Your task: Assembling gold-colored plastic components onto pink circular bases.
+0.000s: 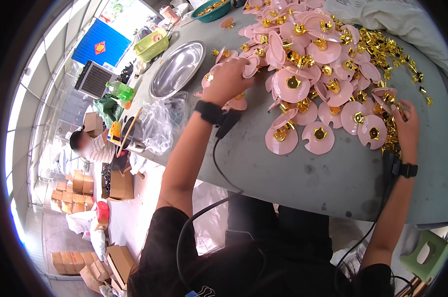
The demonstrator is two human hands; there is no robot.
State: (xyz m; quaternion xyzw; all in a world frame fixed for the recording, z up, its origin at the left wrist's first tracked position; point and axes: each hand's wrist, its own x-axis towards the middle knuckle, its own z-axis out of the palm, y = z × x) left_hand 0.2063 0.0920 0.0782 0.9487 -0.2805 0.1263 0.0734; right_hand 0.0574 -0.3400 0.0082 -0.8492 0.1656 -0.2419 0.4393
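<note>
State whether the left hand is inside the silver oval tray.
No, the left hand is at pink discs, right of the tray.

We see a bright scene with daylight from the upper left, where the opening [124, 19] and the window strip [17, 205] burn out to white; the floor [146, 195] is likewise overexposed. We note soft shadows beneath the discs [319, 142] on the evenly lit table [283, 174], sharp glints on the gold pieces [380, 45], and mirror-like glare in the tray [178, 70]. The shirt [219, 270] sinks to near-black. Fisheye distortion bows the table's edge, and the corners fall to black. We find the left hand [226, 83] slightly smeared and the background soft.
</note>
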